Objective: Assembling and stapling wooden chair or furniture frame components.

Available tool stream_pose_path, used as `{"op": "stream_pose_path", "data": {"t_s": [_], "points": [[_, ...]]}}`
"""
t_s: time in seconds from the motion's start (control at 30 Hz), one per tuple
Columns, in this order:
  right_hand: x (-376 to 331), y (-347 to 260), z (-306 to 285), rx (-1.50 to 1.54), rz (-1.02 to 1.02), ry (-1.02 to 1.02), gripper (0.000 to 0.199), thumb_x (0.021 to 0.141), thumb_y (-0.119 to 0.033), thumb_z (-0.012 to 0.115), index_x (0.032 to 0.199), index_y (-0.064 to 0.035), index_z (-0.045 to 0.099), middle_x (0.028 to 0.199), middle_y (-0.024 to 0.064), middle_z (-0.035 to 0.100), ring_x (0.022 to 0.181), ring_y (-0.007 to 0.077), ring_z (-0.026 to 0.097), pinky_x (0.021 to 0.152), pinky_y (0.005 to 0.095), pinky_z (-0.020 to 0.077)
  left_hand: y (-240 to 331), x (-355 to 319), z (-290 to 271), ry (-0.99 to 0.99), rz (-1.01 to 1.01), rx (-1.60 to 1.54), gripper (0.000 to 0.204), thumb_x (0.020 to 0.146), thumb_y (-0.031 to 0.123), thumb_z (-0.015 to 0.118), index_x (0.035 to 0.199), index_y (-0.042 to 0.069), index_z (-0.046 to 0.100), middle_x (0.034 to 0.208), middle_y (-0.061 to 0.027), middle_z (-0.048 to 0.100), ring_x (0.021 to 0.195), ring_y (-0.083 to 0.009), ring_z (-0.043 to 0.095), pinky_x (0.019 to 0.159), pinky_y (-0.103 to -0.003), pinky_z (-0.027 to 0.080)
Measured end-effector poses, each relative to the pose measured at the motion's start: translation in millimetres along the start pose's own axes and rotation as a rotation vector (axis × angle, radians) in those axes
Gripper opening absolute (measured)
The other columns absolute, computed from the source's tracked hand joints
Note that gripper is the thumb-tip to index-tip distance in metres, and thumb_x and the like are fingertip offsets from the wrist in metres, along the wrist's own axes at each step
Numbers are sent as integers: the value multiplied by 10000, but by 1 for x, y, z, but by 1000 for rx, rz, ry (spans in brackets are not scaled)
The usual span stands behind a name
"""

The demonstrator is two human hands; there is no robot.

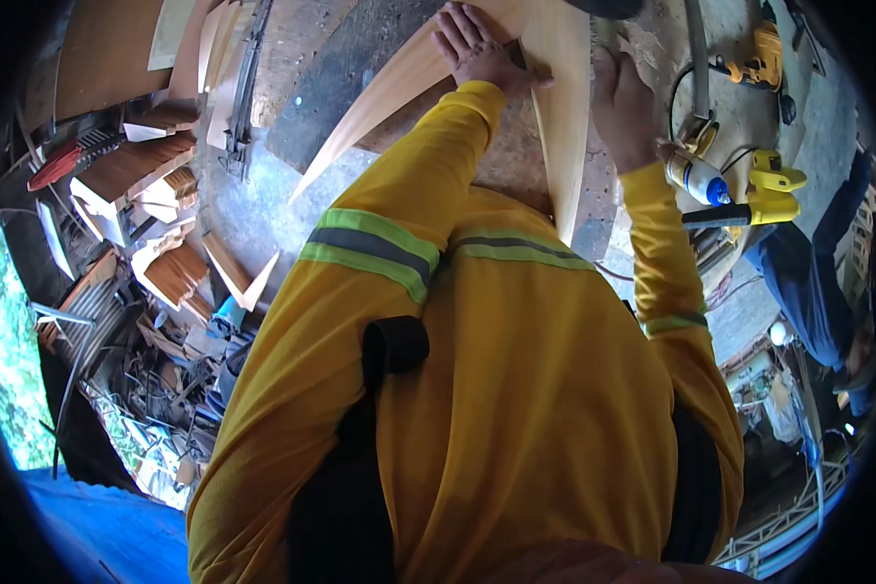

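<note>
My left hand (482,56) lies with its fingers stretched out over a long, tapered light wood board (384,97), its thumb reaching toward a second board. That second board (566,107) runs down toward my body, and the two form a V, close together at the top of the view. Just right of the second board is my right hand (625,112), fingers extended and pointing away from me; I see nothing held in it. Whether its fingers touch the board's edge, I cannot tell. A white bottle with a blue cap (699,178) lies beside my right wrist.
On the right are a yellow drill (761,58) and a yellow-and-black tool (764,206). A person in dark blue trousers (798,282) is farther right. Wood offcuts (170,273) pile up at left, near a long metal clamp or bar (243,88). The worktable (516,156) looks worn.
</note>
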State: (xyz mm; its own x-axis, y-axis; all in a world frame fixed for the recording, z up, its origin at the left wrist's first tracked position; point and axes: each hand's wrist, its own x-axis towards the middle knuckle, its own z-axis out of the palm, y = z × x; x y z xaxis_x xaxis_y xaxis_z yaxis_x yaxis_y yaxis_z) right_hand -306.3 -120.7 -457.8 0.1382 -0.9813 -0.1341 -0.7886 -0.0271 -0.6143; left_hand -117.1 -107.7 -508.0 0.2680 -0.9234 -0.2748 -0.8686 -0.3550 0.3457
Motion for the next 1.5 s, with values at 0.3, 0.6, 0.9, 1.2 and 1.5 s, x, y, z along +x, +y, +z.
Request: {"op": "stream_pose_path", "data": {"t_s": [0.3, 0.6, 0.9, 1.2, 1.5], "points": [[-12, -30, -14, -64, 18, -95, 423, 1033, -432, 523, 1094, -29, 634, 921, 297, 686, 942, 492, 653, 758, 547, 540, -1, 7, 22, 649, 83, 84, 1138, 733, 526, 785, 1570, -27, 248, 1623, -290, 231, 1491, -512, 220, 1219, -598, 188], [-3, 4, 12, -115, 89, -164, 553, 1009, -534, 515, 1105, -7, 652, 1008, 312, 671, 1000, 490, 645, 827, 534, 524, 1, 1, 2, 16, 3, -20, 1551, 554, 741, 807, 1554, -110, -18, 1650, -312, -13, 1521, -487, -85, 1217, -599, -27], [56, 66, -9, -128, 280, 339, 548, 995, -551, 520, 1162, -50, 666, 1045, 260, 706, 1027, 462, 663, 882, 501, 529, -25, -2, -3, 39, 154, -121, 1618, 472, 798, 821, 1571, -94, 38, 1633, -349, 16, 1520, -515, -38, 1216, -616, -6], [46, 45, 18, -342, -51, 632, 414, 967, -346, 656, 1331, -150, 634, 1397, 172, 574, 1284, 398, 549, 1027, 467, 484, -67, 74, -38, 115, 693, 7, 1470, 454, 696, 879, 1563, -16, 226, 1562, -341, 254, 1448, -526, 241, 1181, -653, 167], [23, -23, 104, -170, -233, 442, 378, 955, -288, 706, 1266, -79, 657, 1419, 124, 535, 1297, 296, 510, 1071, 429, 456, -74, 90, -31, 50, 826, -58, 1247, 605, 510, 822, 1547, -70, 248, 1562, -359, 254, 1466, -551, 203, 1206, -655, 107]]}}
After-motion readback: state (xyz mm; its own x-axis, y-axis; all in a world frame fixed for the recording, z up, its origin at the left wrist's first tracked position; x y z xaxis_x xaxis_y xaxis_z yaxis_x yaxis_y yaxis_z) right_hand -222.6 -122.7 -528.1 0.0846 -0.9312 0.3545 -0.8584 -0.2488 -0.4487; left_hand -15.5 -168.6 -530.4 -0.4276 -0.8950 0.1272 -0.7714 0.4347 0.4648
